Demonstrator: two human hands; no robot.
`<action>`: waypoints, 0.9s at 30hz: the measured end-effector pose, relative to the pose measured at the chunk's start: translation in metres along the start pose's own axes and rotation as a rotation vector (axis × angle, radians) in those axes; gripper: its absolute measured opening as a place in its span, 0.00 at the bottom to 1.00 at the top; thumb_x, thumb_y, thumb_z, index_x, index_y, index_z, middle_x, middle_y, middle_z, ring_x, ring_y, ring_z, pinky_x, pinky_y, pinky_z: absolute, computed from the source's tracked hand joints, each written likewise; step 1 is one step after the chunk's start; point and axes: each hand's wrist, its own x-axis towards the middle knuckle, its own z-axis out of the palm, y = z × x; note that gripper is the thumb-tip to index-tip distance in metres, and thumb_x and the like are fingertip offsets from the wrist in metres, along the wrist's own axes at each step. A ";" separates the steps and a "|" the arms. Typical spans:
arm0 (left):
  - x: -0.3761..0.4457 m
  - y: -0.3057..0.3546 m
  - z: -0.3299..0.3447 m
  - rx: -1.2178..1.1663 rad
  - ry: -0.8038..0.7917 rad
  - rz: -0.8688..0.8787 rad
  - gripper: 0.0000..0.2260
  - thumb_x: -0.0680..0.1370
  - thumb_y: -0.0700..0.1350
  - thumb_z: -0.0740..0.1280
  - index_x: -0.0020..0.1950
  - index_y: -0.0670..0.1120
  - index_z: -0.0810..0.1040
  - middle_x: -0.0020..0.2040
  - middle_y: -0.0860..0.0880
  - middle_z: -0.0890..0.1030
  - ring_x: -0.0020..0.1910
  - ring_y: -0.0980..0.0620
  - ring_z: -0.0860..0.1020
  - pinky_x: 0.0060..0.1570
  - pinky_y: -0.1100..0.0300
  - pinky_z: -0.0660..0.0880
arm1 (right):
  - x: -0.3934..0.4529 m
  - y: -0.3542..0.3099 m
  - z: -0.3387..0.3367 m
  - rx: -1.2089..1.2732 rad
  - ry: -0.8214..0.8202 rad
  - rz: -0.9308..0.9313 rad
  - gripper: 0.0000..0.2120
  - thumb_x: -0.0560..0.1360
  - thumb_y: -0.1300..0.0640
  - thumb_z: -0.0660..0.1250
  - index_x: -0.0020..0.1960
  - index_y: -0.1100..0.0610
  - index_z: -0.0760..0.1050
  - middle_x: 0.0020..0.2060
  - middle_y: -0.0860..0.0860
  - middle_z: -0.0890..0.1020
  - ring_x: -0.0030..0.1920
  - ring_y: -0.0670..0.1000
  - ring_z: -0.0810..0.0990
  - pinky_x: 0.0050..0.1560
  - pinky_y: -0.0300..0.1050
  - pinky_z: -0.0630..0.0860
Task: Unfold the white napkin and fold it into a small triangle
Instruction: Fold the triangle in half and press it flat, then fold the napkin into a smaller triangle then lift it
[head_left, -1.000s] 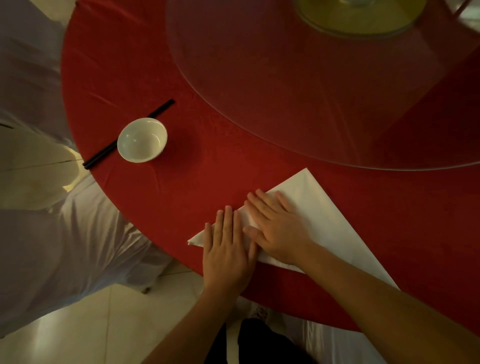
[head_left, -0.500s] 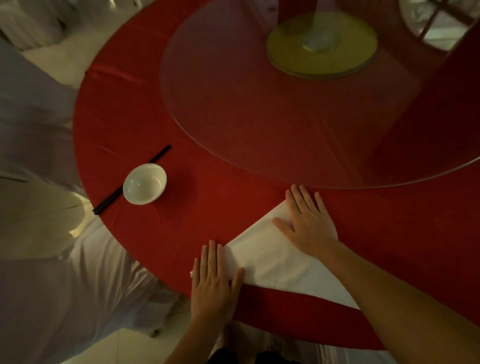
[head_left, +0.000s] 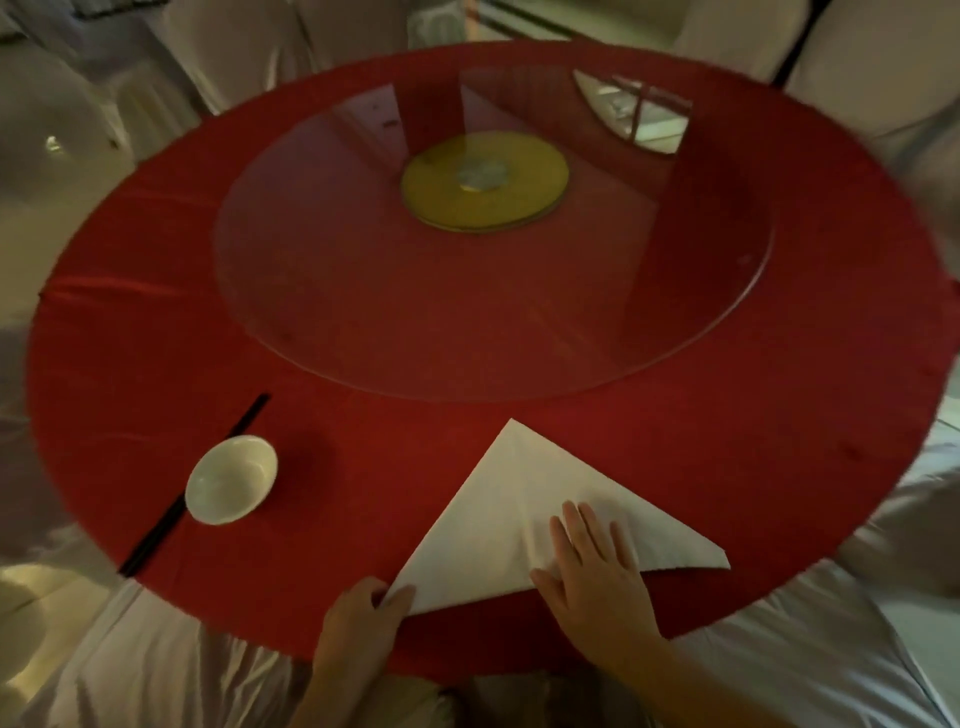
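The white napkin (head_left: 511, 512) lies flat as a large triangle on the red tablecloth, near the table's front edge. Its apex points away from me toward the glass turntable. My left hand (head_left: 361, 626) pinches the napkin's near left corner between thumb and fingers. My right hand (head_left: 597, 569) rests flat on the napkin's lower middle, fingers spread and pressing it down. The napkin's right corner reaches out past my right hand.
A small white bowl (head_left: 231, 479) sits left of the napkin, with black chopsticks (head_left: 195, 486) lying partly under it. A glass turntable (head_left: 363, 291) with a yellow hub (head_left: 484, 181) fills the table's centre. White-covered chairs (head_left: 878, 62) ring the red table (head_left: 130, 338).
The view has lifted and now takes in the whole table. My left hand went from flat on the left corner to pinching it. My right hand slid from the apex down toward the near edge.
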 end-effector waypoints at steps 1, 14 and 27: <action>0.000 -0.002 -0.003 -0.025 -0.016 0.024 0.09 0.75 0.55 0.67 0.40 0.52 0.75 0.41 0.51 0.78 0.40 0.53 0.75 0.40 0.56 0.70 | -0.003 -0.003 0.001 0.013 -0.009 0.028 0.31 0.78 0.37 0.49 0.71 0.57 0.68 0.72 0.57 0.69 0.74 0.59 0.62 0.70 0.61 0.56; -0.012 0.031 -0.038 -0.305 -0.046 0.388 0.04 0.74 0.47 0.71 0.41 0.52 0.77 0.38 0.52 0.81 0.40 0.54 0.78 0.36 0.59 0.72 | -0.023 -0.054 0.033 0.114 -0.038 0.213 0.39 0.75 0.33 0.42 0.77 0.57 0.47 0.78 0.55 0.51 0.77 0.55 0.45 0.73 0.54 0.37; -0.056 0.171 0.022 -0.198 -0.251 0.799 0.04 0.78 0.50 0.64 0.52 0.58 0.72 0.41 0.56 0.81 0.39 0.64 0.80 0.38 0.64 0.79 | -0.034 -0.050 -0.039 1.033 0.558 0.412 0.23 0.73 0.54 0.70 0.66 0.48 0.70 0.55 0.39 0.78 0.52 0.36 0.77 0.49 0.32 0.75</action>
